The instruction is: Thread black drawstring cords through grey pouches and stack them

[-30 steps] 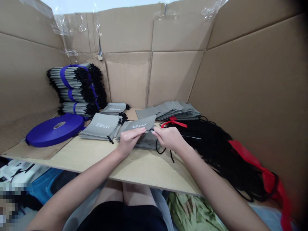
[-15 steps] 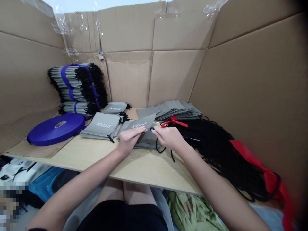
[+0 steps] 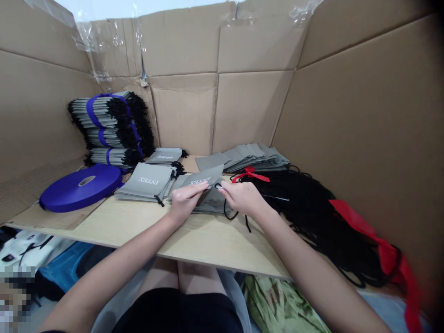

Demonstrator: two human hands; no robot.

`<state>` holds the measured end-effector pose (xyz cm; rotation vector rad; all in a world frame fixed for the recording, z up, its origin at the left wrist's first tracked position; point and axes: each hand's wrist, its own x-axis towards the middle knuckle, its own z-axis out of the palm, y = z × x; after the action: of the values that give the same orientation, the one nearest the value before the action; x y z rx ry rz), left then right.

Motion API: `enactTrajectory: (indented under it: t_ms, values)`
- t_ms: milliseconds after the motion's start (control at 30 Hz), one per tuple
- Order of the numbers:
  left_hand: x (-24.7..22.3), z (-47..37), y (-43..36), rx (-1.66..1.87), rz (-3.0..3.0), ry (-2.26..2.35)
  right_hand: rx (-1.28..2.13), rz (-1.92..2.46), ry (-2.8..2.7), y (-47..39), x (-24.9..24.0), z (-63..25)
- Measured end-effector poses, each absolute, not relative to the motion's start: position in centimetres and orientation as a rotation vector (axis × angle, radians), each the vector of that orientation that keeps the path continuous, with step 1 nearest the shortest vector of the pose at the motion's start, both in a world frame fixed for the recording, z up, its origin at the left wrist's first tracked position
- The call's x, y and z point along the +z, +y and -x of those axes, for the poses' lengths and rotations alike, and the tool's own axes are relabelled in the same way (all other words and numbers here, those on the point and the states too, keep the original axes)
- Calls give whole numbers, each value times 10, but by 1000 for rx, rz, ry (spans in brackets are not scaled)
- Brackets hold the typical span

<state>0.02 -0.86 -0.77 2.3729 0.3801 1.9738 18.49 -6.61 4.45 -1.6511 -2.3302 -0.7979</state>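
Observation:
Near the middle of the table, my left hand [image 3: 189, 196] pinches the edge of a grey INTEX drawstring pouch [image 3: 204, 174]. Close beside it, my right hand [image 3: 243, 195] is closed around a thin metal rod [image 3: 277, 198], whose far end sticks out to the right past the wrist. Black cord [image 3: 229, 213] loops down from the right fingers, and a dark loop shows between the two hands at the pouch's edge. My fingers partly hide how rod, cord and pouch meet. More flat grey pouches [image 3: 211, 203] lie under my hands.
Left stand pouches with cords [image 3: 149, 180], a purple ribbon roll [image 3: 65, 192] and tied pouch bundles [image 3: 100, 111]. Behind my hands lie fanned grey pouches [image 3: 249, 157]. A black cord heap [image 3: 322, 226] with red ties [image 3: 357, 224] fills the right. Cardboard walls [image 3: 180, 111] enclose the table.

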Motion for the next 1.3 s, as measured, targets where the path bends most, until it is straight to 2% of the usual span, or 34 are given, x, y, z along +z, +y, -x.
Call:
enactTrajectory:
  t_ms: [700, 1000, 1300]
  values:
    - [-14, 2, 0, 1721, -2810, 365, -758, 1727, -2407, -73, 43, -182]
    - [-9, -1, -2, 1553, -2721, 734, -368, 1444, -2308, -72, 37, -185]
    - [-11, -4, -5, 1319, -2923, 921, -651, 1440, -2317, -60, 22, -187]
